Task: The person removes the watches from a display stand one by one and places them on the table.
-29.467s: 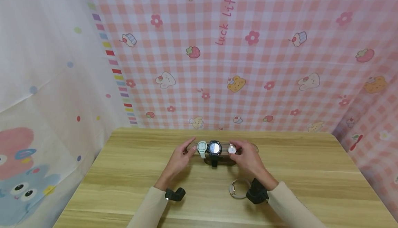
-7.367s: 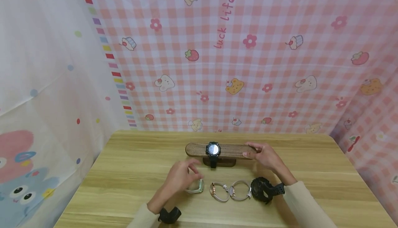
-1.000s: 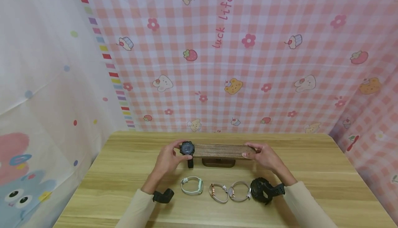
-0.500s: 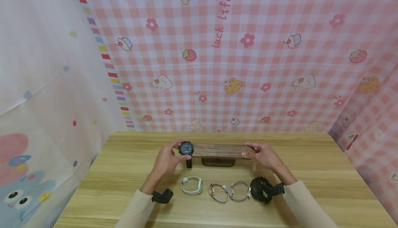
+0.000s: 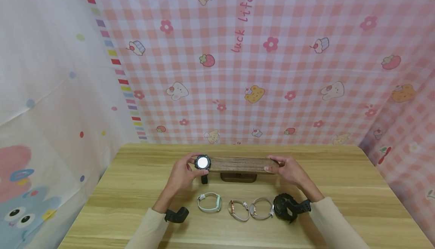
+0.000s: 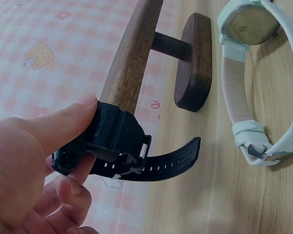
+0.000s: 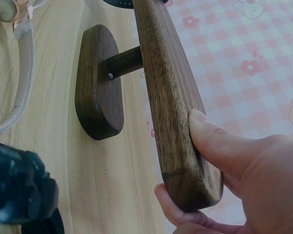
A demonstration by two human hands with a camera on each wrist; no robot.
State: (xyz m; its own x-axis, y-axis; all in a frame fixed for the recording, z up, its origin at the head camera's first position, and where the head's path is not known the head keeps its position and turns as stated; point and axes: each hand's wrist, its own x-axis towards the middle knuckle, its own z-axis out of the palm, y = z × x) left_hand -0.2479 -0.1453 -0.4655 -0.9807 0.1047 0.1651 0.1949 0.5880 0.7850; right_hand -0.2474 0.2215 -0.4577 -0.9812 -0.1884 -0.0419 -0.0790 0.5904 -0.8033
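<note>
My left hand (image 5: 181,173) pinches a black sports watch (image 5: 202,162) between thumb and fingers at the left end of a dark wooden watch stand (image 5: 242,164). The watch face shines white. In the left wrist view, its buckled strap (image 6: 115,129) loops round the bar's end, and the loose strap tail (image 6: 173,161) hangs out. At the other end, my right hand (image 5: 289,171) grips the bar, thumb on the near side and fingers beyond and under it. The stand's oval base (image 7: 98,83) rests on the table.
In front of the stand lie a mint-green watch (image 5: 218,203), two watches with rose-gold cases (image 5: 232,207) (image 5: 253,209) and pale straps, and a second black watch (image 5: 284,208) near the right wrist camera (image 5: 301,206). A checked cloth (image 5: 258,71) hangs behind the table.
Earlier the stand bore three watches; the mint-green and rose-gold ones now lie on the table. The black watch has moved from mid-bar to the left end. Its face has brightened.
</note>
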